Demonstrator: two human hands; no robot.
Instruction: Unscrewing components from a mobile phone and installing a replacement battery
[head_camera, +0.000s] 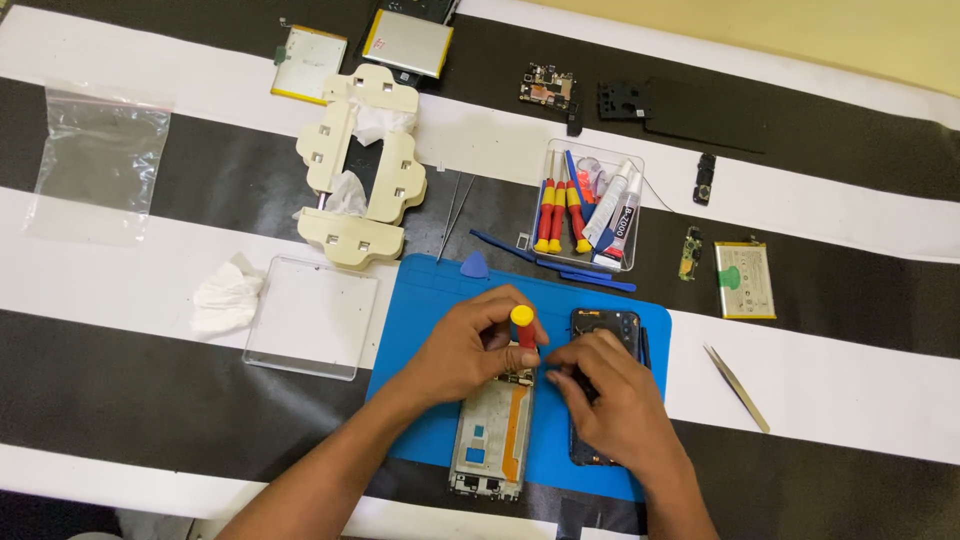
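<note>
Head view, left hand: left hand (462, 352) curled around the small red-shafted screwdriver with a round yellow cap (523, 326), fingers and thumb pinched on the shaft just under the cap, tool upright.
Head view, right hand: right hand (612, 395) loosely curled, fingertips (556, 362) pressed together beside the screwdriver's lower end, resting over the dark phone back shell (604, 330); whether anything sits between those fingertips, cannot tell.
Screwdriver tip: down at the top edge of the opened phone frame with pale inner plate and orange flex strip (493, 432).
Phone frame: flat and lengthwise on the blue rectangular work mat (420, 300), lower end reaching past the mat's near edge, just left of the dark shell.
Mat's far edge: blue triangular plastic pick (474, 266) and long blue plastic pry tools (560, 268).
Behind the mat: clear plastic tray (634, 205) with red-and-yellow screwdrivers (556, 212) and a white glue tube (624, 222).
Left side: clear square plastic lid (312, 315), crumpled white tissue (226, 298), cream plastic clamp jig (362, 165), empty clear zip bag (98, 160).
Right side: metal tweezers (738, 388) well apart from the right hand, flat battery with green sticker (744, 280), small circuit boards (548, 86).
Surface: black-and-white striped table covering (850, 350).
</note>
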